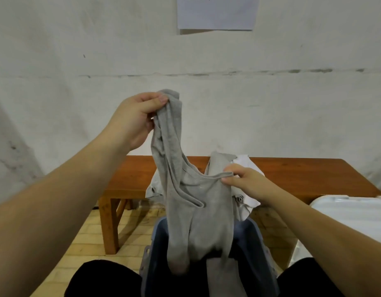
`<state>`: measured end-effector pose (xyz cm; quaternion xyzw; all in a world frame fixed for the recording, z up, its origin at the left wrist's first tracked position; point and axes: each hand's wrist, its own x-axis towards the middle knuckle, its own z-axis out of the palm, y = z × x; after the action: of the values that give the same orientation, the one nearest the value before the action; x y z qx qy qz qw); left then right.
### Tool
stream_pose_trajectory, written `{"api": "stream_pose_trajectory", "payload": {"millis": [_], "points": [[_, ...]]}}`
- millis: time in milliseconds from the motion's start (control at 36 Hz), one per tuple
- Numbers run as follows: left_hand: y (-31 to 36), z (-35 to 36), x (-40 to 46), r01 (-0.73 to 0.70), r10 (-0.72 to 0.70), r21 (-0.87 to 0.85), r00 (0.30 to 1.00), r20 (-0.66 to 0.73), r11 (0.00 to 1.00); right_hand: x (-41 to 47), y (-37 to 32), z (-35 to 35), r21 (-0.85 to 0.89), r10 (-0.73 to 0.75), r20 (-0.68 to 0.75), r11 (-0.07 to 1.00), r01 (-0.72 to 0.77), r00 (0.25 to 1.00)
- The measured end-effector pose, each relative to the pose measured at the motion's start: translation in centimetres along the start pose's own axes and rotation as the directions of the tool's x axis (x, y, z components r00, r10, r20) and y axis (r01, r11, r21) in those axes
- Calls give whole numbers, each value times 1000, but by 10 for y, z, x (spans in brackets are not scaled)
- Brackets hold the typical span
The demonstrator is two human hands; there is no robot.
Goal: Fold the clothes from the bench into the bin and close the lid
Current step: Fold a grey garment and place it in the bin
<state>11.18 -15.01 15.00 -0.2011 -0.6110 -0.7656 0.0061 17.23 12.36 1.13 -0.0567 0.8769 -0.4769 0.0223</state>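
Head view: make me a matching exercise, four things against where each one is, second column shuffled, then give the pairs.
Things:
1. grey tank top
2. white clothes
3. blue bin
4. white lid

Places:
A. on the wooden bench
B. at the right edge, off the bin
C. held up by the left hand and right hand
D. on the floor between the person's knees

Pairs: 1-C, 2-A, 3-D, 4-B

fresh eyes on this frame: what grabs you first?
The grey tank top dominates the centre: the left hand pinches one strap up high, while the right hand grips the other lower down, its hem hanging into the open blue bin between the person's knees. Behind it, more clothes lie heaped on the wooden bench, and the white lid sits off at the right.
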Motion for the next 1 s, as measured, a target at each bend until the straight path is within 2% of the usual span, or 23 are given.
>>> {"api": "stream_pose_trajectory", "payload": {"millis": [83,194,278,361,444,528,611,694,833,1000], "points": [[-3,21,0,12,-10,-70,1000,22,997,3,-22,11,168,-81,11,983,78,997],[-2,54,0,71,-61,-190,996,58,979,10,-48,34,192,-146,93,973,126,985],[-4,70,0,120,-104,-257,992,75,959,10,-59,46,184,-153,66,973,139,986],[-14,72,3,148,-134,-288,989,67,946,11,-61,49,320,-118,25,942,104,993],[-33,59,4,109,-105,-133,994,36,985,11,-58,45,489,-54,-41,870,67,998],[-60,38,-9,94,-93,223,996,-14,970,7,-55,31,600,-8,-58,799,42,998],[-97,17,-30,194,-217,376,976,19,906,6,-52,20,713,36,-46,702,8,998],[-131,6,-47,343,-391,436,920,21,832,9,-51,18,803,90,-52,596,-12,995],[-176,-4,-62,553,-616,340,780,109,760,8,-53,19,907,126,15,415,-67,992],[-185,11,-71,621,-617,77,742,261,780,11,-52,18,936,97,69,338,-98,993]]}}
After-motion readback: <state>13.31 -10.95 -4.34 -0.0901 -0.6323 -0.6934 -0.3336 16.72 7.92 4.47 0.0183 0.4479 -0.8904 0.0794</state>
